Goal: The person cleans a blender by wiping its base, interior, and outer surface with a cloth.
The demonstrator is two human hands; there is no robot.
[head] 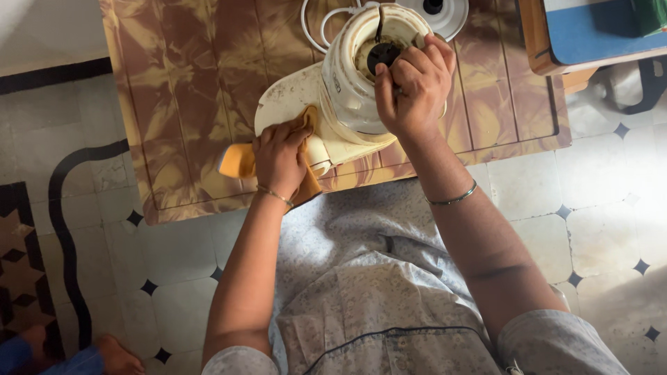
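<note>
A cream mixer base (347, 90) stands tilted near the front edge of the brown marbled worktop (187, 90). The left hand (280, 156) presses an orange cloth (240, 161) against its lower side, fingers curled down onto the cloth. The right hand (415, 87) grips the base's round top rim, fingers closed over it beside the black hub (382, 54).

A cream, grimy mixer-grinder base (347, 90) stands tilted on the marbled brown worktop (187, 83). A folded orange cloth (240, 161) is pressed against its lower side.
</note>
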